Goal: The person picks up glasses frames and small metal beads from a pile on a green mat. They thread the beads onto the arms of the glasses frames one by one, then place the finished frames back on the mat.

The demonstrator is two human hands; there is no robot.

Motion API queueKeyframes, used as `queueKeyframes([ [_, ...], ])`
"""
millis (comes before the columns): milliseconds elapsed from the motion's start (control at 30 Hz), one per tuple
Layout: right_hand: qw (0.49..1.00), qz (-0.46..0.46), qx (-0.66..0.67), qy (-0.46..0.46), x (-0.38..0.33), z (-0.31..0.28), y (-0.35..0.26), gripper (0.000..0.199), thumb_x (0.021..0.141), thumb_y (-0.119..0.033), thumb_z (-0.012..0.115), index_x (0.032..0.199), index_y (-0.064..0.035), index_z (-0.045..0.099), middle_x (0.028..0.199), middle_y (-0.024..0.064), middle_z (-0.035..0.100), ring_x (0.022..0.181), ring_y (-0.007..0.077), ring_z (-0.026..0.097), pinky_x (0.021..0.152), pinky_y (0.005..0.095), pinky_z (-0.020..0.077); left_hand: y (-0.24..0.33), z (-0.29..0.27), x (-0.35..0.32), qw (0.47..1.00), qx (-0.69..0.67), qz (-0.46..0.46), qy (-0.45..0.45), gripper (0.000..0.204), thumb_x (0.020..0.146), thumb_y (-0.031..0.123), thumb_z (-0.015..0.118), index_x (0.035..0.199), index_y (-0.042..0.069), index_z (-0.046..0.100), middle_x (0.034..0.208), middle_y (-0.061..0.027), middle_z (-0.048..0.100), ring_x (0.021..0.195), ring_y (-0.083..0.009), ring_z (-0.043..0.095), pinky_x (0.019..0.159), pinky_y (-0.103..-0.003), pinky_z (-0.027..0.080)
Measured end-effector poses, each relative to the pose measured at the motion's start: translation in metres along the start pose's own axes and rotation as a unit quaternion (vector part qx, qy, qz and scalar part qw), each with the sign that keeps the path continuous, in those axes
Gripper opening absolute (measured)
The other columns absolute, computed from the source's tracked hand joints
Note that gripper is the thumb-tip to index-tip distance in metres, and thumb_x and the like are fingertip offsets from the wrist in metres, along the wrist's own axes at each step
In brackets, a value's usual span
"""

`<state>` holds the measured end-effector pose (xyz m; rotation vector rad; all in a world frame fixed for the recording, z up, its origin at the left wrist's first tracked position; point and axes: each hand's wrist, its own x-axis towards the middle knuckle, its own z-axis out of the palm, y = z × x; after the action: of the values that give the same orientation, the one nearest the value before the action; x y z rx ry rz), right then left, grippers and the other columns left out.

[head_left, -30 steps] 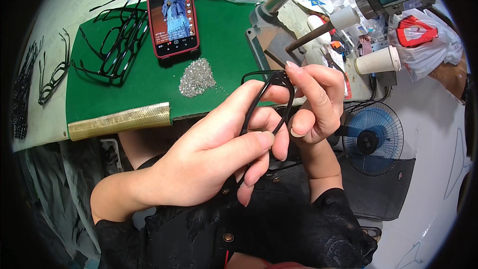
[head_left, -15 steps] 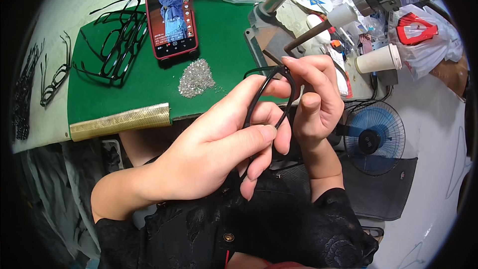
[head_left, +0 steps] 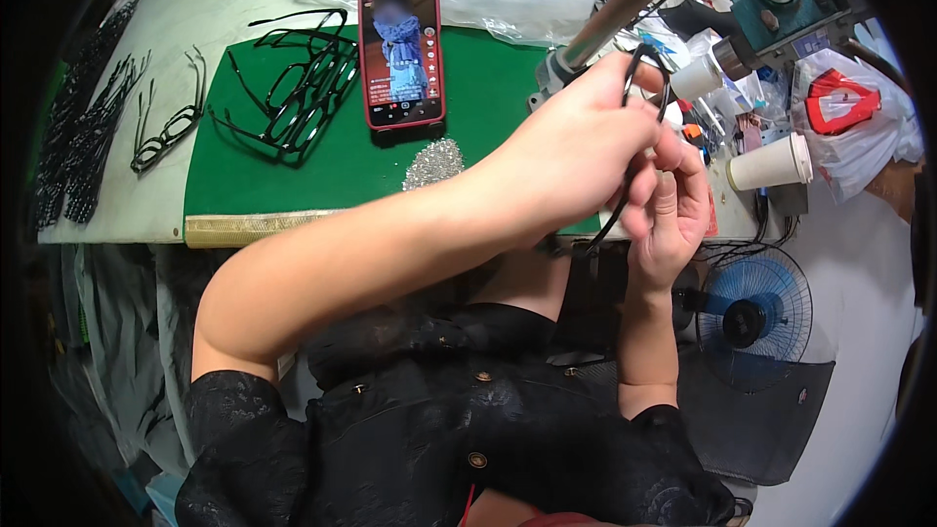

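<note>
Gripping a black glasses frame, the person's left hand is lifted above the near edge of a workbench, right of centre. One loop of the frame rises past the fingers and a thin arm slants down below; holding it clear of the bench probably leaves both sides within reach. The right hand is just beside it, palm up with fingers bent; whether it grips the frame too cannot be told.

Farther left, a phone leans upright with its screen toward the person, presumably for easy viewing. Near it, a heap of tiny glittering pieces lies on a green mat, whose plain surface likely makes them easier to see. More black frames overlap on the mat's left, perhaps gathered there to free the middle.
</note>
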<state>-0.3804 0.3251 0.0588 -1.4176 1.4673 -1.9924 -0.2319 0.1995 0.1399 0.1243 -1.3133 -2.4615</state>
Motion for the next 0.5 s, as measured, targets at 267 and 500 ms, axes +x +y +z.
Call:
queueKeyframes([
  [267,0.996,0.031,-0.058,0.068,-0.012,-0.015,0.006,0.018,0.097,-0.01,0.052,0.11,0.0009,0.058,0.097,0.0035,0.059,0.079,0.0063,0.051,0.06,0.017,0.0349,-0.008,0.016,0.043,0.996,0.007,0.041,0.083,0.036,0.088,0.008,0.049,0.121,0.0,0.037,0.095,-0.0113,0.059,0.066,-0.0113,0.055,0.054,-0.027,0.05],
  [500,0.992,0.044,-0.065,0.096,-0.016,-0.019,0.003,0.013,0.094,-0.009,0.057,0.103,-0.0007,0.063,0.096,0.0005,0.053,0.071,0.0042,0.044,0.06,0.0177,0.0322,-0.011,0.03,0.051,0.994,0.0,0.045,0.103,0.029,0.089,0.006,0.05,0.114,0.002,0.038,0.089,-0.0106,0.061,0.068,-0.0111,0.056,0.056,-0.026,0.048],
])
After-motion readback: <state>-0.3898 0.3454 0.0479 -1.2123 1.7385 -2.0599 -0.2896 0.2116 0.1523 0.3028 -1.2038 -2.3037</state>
